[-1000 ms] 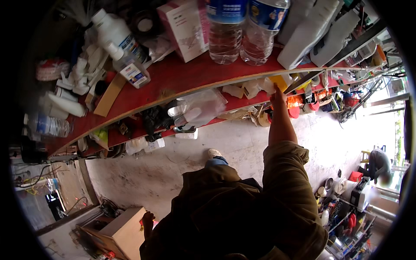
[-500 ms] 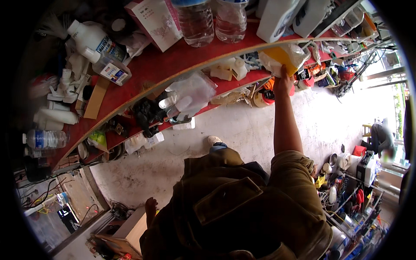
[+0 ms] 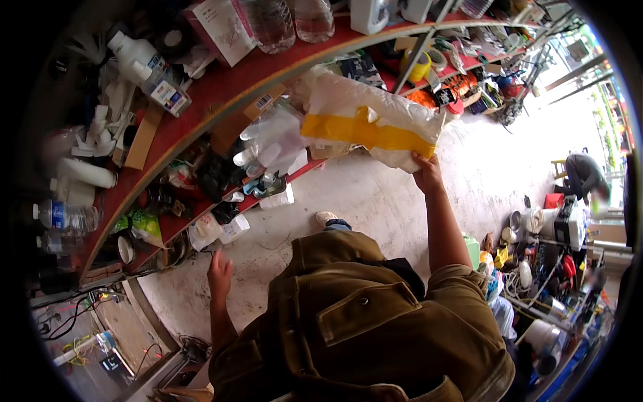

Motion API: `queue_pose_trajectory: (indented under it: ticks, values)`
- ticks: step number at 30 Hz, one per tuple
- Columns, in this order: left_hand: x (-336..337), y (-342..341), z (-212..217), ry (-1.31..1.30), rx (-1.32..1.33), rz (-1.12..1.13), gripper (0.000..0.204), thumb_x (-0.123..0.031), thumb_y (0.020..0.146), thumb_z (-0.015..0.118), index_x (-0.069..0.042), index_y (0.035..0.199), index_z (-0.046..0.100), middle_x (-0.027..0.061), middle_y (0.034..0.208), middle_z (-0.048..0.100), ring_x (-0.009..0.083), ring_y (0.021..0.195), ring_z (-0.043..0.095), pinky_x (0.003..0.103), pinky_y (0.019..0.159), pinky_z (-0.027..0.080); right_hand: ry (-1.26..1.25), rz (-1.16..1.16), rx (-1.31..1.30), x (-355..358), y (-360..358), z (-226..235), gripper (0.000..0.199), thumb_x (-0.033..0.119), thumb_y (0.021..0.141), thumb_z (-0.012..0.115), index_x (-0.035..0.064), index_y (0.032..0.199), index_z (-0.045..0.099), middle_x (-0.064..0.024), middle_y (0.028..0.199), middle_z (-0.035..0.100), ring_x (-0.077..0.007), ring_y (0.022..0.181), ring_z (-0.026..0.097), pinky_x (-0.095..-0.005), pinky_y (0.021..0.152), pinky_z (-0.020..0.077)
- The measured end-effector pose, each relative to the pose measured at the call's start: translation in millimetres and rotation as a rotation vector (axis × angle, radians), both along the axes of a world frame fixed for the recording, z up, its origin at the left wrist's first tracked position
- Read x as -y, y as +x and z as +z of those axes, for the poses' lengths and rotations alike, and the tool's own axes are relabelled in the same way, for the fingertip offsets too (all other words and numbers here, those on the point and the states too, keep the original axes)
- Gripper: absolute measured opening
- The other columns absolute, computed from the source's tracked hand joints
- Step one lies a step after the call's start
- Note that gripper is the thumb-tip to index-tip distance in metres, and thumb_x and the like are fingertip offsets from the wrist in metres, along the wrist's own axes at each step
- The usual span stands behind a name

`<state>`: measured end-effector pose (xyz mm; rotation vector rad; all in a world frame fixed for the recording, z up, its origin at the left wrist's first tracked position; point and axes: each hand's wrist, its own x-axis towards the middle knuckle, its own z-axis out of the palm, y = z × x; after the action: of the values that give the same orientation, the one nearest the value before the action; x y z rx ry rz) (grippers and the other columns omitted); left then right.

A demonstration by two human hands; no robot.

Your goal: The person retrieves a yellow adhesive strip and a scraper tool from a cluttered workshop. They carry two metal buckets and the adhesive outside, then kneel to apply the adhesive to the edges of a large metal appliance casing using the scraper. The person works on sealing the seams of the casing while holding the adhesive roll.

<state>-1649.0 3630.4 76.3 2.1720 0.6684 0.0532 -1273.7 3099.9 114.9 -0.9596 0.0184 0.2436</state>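
Note:
My right hand (image 3: pixel 427 171) grips the lower right corner of a large white plastic-wrapped parcel (image 3: pixel 402 110) with a wide yellow band of tape along it. The parcel is held out in front of the lower red shelf, and its far left end overlaps the things lying there. My left hand (image 3: pixel 220 271) is raised at my left side, a little blurred, its fingers loosely stretched with nothing in them. It is nearest to a small white box (image 3: pixel 234 228) beneath the shelf edge, without touching it.
A red upper shelf (image 3: pixel 194 110) curves across the front, bearing bottles, a pink-and-white box (image 3: pixel 221 30) and large water bottles (image 3: pixel 268 23). Yellow tape rolls (image 3: pixel 416 67) lie on the lower shelf. Crowded racks (image 3: pixel 542 288) stand at the right. A person (image 3: pixel 586 177) bends down at the far right.
My right hand has drawn the parcel out from the shelf and toward the left, so more of it shows. My left hand has risen and moved forward.

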Motion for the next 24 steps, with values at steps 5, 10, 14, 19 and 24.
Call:
queue_pose_trajectory:
  ticks: [5,10,14,19,24]
  values:
    - [99,129,129,0.097,0.266,-0.482,0.069,-0.01,0.074,0.072,-0.001,0.134,0.039,0.0182,0.132,0.046,0.0316,0.12,0.047,0.037,0.099,0.038,-0.161,0.108,0.012,-4,-103,43,0.028,0.003,0.081,0.065,0.0007,0.109,0.058,-0.0054,0.103,0.063,-0.0136,0.093,0.059,-0.0301,0.084,0.0471]
    - [250,181,178,0.156,0.668,-0.696,0.084,-0.034,0.068,0.078,0.0,0.132,0.037,0.0206,0.135,0.039,0.0366,0.127,0.036,0.045,0.102,0.031,-0.346,0.134,0.033,-8,-184,80,0.03,0.007,0.08,0.067,-0.0003,0.108,0.058,-0.0036,0.099,0.063,-0.0117,0.089,0.058,-0.0276,0.08,0.0464]
    - [337,194,195,0.346,0.586,-0.649,0.069,-0.019,0.072,0.071,-0.005,0.131,0.04,0.0177,0.138,0.037,0.0345,0.129,0.035,0.043,0.103,0.03,-0.501,0.016,0.141,24,-221,110,0.024,0.01,0.083,0.065,-0.0002,0.105,0.06,-0.003,0.095,0.064,-0.0107,0.086,0.058,-0.0262,0.077,0.0466]
    - [389,251,164,0.326,0.623,-0.616,0.05,-0.015,0.073,0.066,-0.005,0.119,0.05,0.0152,0.127,0.049,0.0321,0.119,0.046,0.04,0.1,0.037,-0.369,-0.311,0.172,127,-233,121,0.015,0.01,0.088,0.061,0.0002,0.1,0.062,-0.0014,0.091,0.064,-0.0077,0.081,0.058,-0.0246,0.074,0.0466]
    - [590,254,202,0.164,0.722,-0.97,0.061,-0.029,0.073,0.073,-0.003,0.123,0.048,0.0181,0.127,0.049,0.0332,0.118,0.046,0.04,0.101,0.036,-0.394,-0.395,0.08,259,-233,97,0.014,0.01,0.087,0.061,0.0007,0.098,0.062,-0.0013,0.087,0.064,-0.0078,0.079,0.057,-0.0246,0.069,0.0485]
